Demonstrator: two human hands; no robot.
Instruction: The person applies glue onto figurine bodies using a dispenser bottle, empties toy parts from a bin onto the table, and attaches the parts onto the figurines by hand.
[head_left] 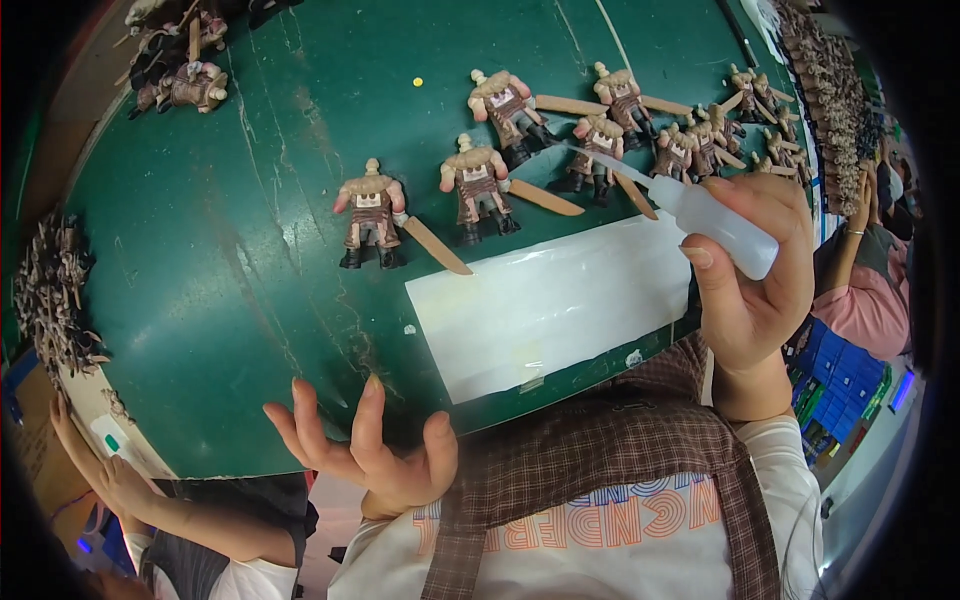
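Note:
My right hand (765, 270) grips a small translucent white squeeze bottle (735, 235) with a long thin nozzle, tilted so the tip points to the upper left. That tip is close to the boots of a toy figurine (503, 108) and beside another figurine (600, 140); whether it touches either I cannot tell. Two more figurines lie nearer on the green table (250, 330): one (370, 212) at the left and one (475, 185) beside it. Each has a brown outfit, black boots and a tan blade at one hand. My left hand (370, 445) hangs at the table's near edge, fingers spread, holding nothing.
A white sheet (550, 300) is taped at the near edge. Several more figurines (700, 140) cluster at the right, with others (195, 85) at the far left. Dense piles of figurines (55, 290) line both sides. Co-workers' hands (125, 485) show at the left and right.

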